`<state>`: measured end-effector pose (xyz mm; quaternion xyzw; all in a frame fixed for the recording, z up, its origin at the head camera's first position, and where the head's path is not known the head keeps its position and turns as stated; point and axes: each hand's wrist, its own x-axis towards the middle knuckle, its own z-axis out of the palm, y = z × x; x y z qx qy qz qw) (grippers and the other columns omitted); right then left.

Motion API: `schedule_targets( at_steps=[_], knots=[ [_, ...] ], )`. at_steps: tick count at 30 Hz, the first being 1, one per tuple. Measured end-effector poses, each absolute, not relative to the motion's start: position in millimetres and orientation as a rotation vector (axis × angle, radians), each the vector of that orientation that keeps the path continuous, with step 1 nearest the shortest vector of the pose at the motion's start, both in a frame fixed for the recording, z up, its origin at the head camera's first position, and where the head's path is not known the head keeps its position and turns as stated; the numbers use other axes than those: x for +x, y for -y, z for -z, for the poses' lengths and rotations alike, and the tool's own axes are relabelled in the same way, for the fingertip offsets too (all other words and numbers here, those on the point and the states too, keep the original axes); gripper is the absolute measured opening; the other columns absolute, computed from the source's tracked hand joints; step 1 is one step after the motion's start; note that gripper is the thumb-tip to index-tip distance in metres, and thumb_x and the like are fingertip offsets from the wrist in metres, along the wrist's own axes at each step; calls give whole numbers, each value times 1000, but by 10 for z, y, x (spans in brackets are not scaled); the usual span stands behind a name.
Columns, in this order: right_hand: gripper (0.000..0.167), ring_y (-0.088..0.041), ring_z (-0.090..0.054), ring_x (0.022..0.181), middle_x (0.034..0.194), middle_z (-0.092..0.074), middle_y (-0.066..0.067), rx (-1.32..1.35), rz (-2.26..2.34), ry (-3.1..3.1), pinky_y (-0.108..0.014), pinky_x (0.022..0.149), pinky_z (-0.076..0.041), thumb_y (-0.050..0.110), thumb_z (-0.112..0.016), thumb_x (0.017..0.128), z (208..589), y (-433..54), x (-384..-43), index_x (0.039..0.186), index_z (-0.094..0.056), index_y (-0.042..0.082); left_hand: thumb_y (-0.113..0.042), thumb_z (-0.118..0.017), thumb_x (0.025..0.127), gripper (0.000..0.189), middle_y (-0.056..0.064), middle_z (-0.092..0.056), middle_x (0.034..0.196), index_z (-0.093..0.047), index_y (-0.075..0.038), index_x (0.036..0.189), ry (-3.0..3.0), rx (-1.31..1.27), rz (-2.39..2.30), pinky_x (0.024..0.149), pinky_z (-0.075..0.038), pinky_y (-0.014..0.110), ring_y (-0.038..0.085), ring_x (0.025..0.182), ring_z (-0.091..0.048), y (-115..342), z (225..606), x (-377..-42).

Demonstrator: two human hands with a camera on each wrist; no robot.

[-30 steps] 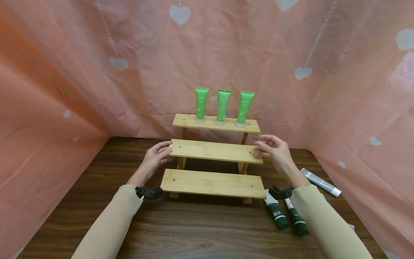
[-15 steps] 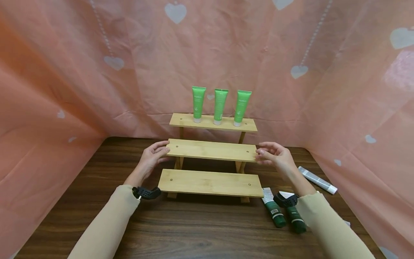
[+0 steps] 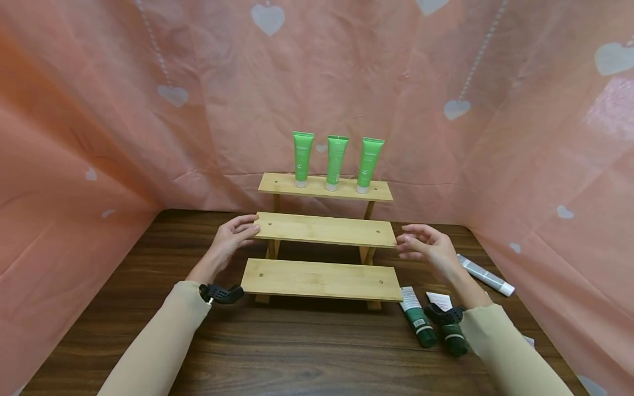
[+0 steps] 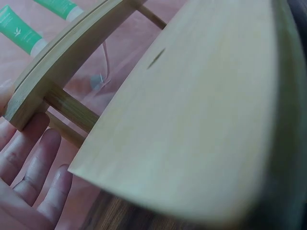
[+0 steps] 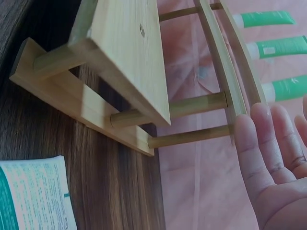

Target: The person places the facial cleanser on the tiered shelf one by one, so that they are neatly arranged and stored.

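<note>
A three-tier wooden display stand [image 3: 322,279] stands on the table in the head view. On its top shelf, three green squeeze tubes [image 3: 335,160] stand upright on white caps in a row. My left hand [image 3: 229,237] pinches the left end of the middle shelf [image 3: 324,229], thumb above and fingers at the edge and below; the left wrist view has its fingers [image 4: 38,165] near the shelf's underside. My right hand [image 3: 430,248] is just beyond the right end of that shelf, holding nothing, its fingers [image 5: 247,143] loosely extended in the right wrist view.
Right of the stand lie a white and dark green tube [image 3: 418,319] and another dark green tube [image 3: 454,340], partly hidden by the right wrist strap. A grey tube [image 3: 485,275] lies farther back. Pink heart-patterned cloth [image 3: 317,71] encloses the dark wooden table [image 3: 307,352].
My right hand has moved off the middle shelf's right end, slightly to the right. The left hand stays at the left end. The view has shifted slightly.
</note>
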<state>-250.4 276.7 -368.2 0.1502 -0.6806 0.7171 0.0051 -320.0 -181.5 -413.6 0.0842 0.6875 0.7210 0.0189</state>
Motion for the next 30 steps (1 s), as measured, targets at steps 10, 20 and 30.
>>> schedule_targets(
  at_steps=[10, 20, 30],
  knots=[
    [23, -26, -66, 87, 101, -65, -13, 433, -2227, 2204, -46, 75, -53, 4, -55, 93, 3847, -2953, -2357, 116, -57, 6, -21, -69, 85, 52, 8, -60, 111, -50, -2, 130, -2127, 267, -2237, 86, -50, 37, 11, 89, -62, 1815, 4158, -3168],
    [26, -27, -65, 90, 104, -65, -10, 433, -2169, 2265, -47, 76, -52, 5, -51, 95, 3955, -3180, -2187, 121, -53, 3, -19, -68, 86, 52, 7, -60, 111, -48, -2, 131, -2075, 297, -2270, 83, -51, 32, 11, 92, -62, 1806, 4179, -3153],
    [26, -32, -65, 90, 100, -66, -3, 396, -1989, 2422, -43, 74, -54, 6, -51, 96, 4007, -3399, -1977, 121, -52, 3, -18, -67, 87, 52, 14, -56, 117, -47, -1, 132, -2060, 330, -2283, 85, -51, 35, 12, 92, -61, 1805, 4164, -3160]
  ],
)
